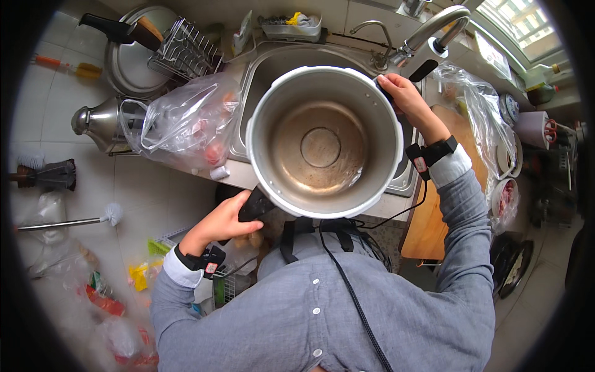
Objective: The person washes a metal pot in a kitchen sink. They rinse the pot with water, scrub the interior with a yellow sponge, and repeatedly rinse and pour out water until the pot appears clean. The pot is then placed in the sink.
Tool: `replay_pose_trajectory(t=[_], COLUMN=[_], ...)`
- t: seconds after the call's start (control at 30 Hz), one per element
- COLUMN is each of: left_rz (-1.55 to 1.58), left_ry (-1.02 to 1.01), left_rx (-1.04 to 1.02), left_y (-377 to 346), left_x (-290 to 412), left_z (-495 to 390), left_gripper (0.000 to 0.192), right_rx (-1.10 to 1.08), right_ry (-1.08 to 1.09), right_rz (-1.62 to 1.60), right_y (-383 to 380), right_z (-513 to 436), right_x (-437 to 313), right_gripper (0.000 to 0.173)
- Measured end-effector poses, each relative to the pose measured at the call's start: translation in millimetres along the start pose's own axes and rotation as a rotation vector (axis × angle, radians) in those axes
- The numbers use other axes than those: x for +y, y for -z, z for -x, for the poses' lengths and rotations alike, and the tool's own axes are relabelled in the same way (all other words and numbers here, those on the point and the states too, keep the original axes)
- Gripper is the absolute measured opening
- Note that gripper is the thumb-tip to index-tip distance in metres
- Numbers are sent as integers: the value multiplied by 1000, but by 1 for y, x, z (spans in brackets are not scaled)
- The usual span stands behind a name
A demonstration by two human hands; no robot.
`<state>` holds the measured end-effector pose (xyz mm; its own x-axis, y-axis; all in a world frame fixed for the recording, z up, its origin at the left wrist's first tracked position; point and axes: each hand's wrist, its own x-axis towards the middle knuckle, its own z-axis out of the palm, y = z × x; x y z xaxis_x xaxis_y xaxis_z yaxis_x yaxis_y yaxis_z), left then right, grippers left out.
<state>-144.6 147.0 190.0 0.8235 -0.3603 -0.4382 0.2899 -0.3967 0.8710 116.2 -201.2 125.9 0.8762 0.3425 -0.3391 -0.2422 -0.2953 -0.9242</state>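
A large metal pressure-cooker pot (320, 146) without a lid is held in front of me, over the near side of the stainless-steel sink (274, 60). Its inner base is brownish, with a ring mark in the middle and a shiny patch near one edge. My left hand (221, 221) grips the black handle (255, 204) at the pot's lower left. At the upper right, my right hand (409, 100) holds the opposite handle, mostly hidden by the fingers. The pot covers much of the basin.
A curved faucet (432, 28) rises behind the sink, with a thinner tap (379, 42) beside it. Left stands a plastic bag of reddish produce (200, 128) near a wire rack (186, 51). At right lies a wooden cutting board (430, 218). A bowl of meat (505, 197) sits beyond it.
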Motion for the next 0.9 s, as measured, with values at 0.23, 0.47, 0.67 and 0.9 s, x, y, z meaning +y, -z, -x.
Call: replay_pose_trajectory(t=[0.23,0.47,0.67,0.9], left_rz=[-268,-569,-690,-443], left_ry=[-179,-103,-231,-111], left_rx=[-28,41,383,281], left_y=[-14,-6,-21,-77], left_x=[2,-7,-22,-28], left_z=[-29,23,-5,-61], left_gripper=[40,35,39,33], right_rx=[363,315,348,246], right_ry=[37,115,64,-317], right_rz=[38,-107,-4,413], right_y=[49,-2,21,77], right_z=[110,184,145,119], right_x=[6,7,2,-39], right_gripper=[26,25,20,22])
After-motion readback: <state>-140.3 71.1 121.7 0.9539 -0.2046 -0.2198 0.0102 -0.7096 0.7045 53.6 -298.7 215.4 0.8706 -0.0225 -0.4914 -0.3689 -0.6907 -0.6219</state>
